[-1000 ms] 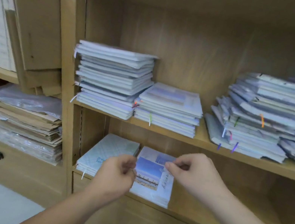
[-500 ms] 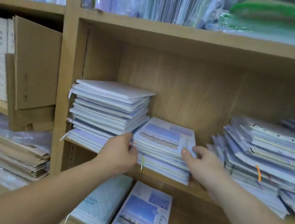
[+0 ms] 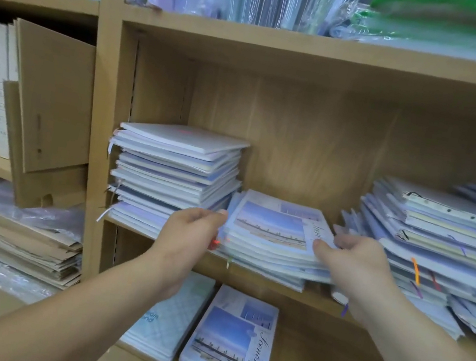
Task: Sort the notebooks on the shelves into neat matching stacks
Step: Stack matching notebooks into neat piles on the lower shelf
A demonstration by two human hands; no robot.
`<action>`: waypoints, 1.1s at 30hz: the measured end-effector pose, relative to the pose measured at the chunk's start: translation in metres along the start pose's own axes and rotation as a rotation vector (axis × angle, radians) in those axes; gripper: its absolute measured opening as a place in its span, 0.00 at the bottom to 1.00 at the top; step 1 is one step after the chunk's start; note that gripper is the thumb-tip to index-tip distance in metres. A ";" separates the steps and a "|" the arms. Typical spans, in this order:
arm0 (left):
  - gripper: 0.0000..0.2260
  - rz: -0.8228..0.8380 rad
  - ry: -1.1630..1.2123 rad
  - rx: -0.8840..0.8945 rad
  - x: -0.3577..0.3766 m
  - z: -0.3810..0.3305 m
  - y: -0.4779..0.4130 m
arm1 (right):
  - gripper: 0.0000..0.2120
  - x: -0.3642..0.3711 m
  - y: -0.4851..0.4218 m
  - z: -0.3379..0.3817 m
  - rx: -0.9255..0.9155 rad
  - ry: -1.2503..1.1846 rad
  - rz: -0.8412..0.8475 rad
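Your short stack of pale-blue sky-photo notebooks sits mid-shelf, edges splayed; taller stack of white-and-blue notebooks just beside, at nine o'clock.

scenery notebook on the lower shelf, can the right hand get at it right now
Probably yes: the scenery notebook lies uncovered below the right hand, though that hand grips the middle stack.

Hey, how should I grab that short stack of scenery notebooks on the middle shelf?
Clamp the scenery stack by its two side edges, one hand each, reaching in from the front. It lies flat and slightly fanned, with the tall stack and the messy pile close on either side.
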State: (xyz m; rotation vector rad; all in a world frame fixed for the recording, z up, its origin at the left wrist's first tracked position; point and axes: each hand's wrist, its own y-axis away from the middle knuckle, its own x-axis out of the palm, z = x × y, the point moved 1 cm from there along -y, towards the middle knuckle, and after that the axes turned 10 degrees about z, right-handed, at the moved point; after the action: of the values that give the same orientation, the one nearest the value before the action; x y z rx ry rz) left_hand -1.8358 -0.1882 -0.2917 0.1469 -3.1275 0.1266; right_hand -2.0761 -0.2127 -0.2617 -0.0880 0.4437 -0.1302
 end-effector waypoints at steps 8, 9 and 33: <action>0.16 0.191 0.096 -0.252 0.000 -0.011 0.015 | 0.12 -0.022 0.034 -0.009 0.149 -0.182 0.257; 0.18 0.249 0.090 -0.280 -0.001 -0.012 0.019 | 0.13 -0.029 0.037 -0.007 0.153 -0.172 0.277; 0.11 0.478 -0.161 -0.413 0.063 0.098 0.200 | 0.14 -0.070 0.198 -0.144 0.343 -0.051 0.315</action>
State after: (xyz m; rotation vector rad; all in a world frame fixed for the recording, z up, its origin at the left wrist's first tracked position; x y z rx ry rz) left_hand -1.9176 -0.0040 -0.4048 -0.6194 -3.1858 -0.5513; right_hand -2.1804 -0.0148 -0.3838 0.3144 0.3742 0.1069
